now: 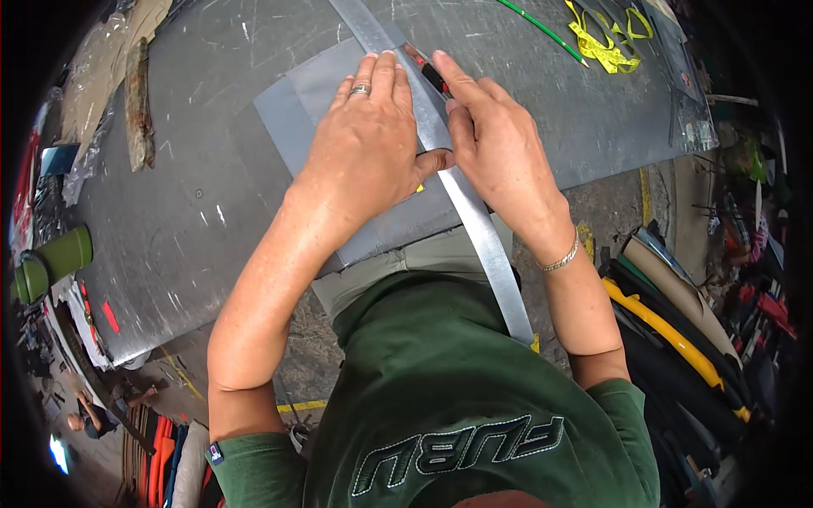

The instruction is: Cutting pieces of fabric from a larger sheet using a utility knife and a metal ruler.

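A long metal straightedge [478,224] runs diagonally over a grey sheet [284,123] on the worktable, its near end reaching past the table edge toward my shirt. My left hand [360,148] lies flat, fingers stretched out, pressing on the sheet and the straightedge; its thumb crosses the metal strip. On the strip's right side, my right hand [501,140] is closed around a red and black utility knife [434,78], index finger extended along it. The knife's tip points toward the far side beside the straightedge, and I cannot make out whether the blade touches the sheet.
At the far right of the scratched grey table [203,152] lie a green pencil [542,32] and a yellow tape measure [605,52]. A green cylinder [63,258] sits at the left edge. Rolls of material [677,334] stand lower right; another person [91,419] is far off, lower left.
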Tool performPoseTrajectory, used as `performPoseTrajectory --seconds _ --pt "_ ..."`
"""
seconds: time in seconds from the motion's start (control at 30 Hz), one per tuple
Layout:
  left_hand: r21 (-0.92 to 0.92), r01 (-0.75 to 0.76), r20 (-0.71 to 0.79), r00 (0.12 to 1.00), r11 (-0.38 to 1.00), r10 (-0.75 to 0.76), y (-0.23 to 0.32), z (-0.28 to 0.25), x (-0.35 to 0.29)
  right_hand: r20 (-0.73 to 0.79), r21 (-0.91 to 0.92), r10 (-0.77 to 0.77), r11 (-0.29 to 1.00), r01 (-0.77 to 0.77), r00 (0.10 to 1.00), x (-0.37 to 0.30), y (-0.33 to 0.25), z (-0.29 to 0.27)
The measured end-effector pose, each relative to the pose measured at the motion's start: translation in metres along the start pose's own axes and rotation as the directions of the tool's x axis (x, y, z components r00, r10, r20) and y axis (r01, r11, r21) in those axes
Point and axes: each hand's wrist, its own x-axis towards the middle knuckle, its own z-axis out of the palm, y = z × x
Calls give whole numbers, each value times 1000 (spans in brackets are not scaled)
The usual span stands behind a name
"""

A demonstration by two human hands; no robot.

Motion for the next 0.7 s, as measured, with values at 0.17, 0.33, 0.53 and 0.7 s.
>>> performPoseTrajectory --seconds 0.17,0.33,0.53,0.7 --pt "-17 -2 -22 1000 1000 1 0 3 -1 24 -17 39 999 -38 999 1 -3 0" --pt "-18 -3 -27 1000 1000 3 1 2 -3 26 -22 32 999 -32 999 1 -5 -1" --pt "-42 3 -29 1000 999 -4 2 2 -3 42 -47 23 999 -21 999 2 -6 -2" --pt "-30 -3 -19 1000 1000 3 2 1 -1 42 -71 25 997 -22 999 3 -7 -4"
